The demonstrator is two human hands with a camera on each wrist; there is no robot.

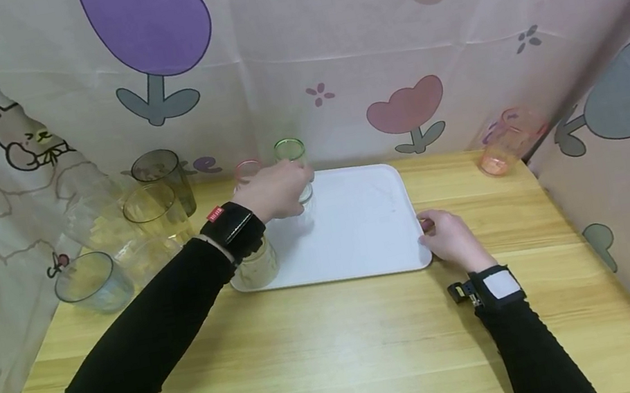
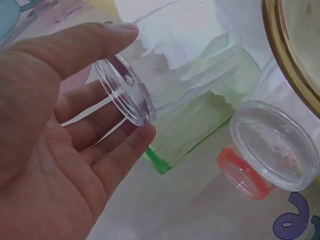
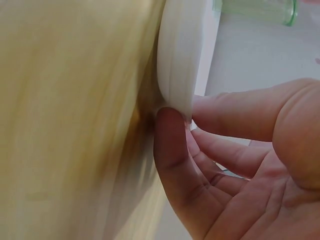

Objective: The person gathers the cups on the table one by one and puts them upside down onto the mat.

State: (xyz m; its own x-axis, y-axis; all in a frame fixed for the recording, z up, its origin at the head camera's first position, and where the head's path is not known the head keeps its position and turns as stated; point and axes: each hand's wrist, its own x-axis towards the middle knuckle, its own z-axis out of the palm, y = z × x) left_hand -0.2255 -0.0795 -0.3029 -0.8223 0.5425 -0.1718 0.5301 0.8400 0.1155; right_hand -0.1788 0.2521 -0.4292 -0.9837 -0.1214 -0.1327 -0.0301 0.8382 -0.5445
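Observation:
My left hand (image 1: 276, 191) is over the left part of a white tray (image 1: 357, 217). In the left wrist view its thumb and fingers hold a clear glass (image 2: 187, 60) by the rim. Just behind that stands a green glass (image 1: 290, 148), beside a pink-rimmed glass (image 1: 247, 167). Another clear glass (image 2: 275, 145) shows near the pink one in the left wrist view. A pale yellowish glass (image 1: 258, 266) occupies the tray's front left corner, partly covered by the left wrist. My right hand (image 1: 451, 235) pinches the tray's right edge (image 3: 180, 55), thumb above and a finger below.
Left of the tray on the wooden table (image 1: 344, 360) stand several glasses, among them a grey one (image 1: 177, 186), a yellow one (image 1: 156, 214) and a blue one (image 1: 96, 284). An orange glass (image 1: 495, 161) is at the back right. Printed curtains (image 1: 286, 33) border the table's back and sides.

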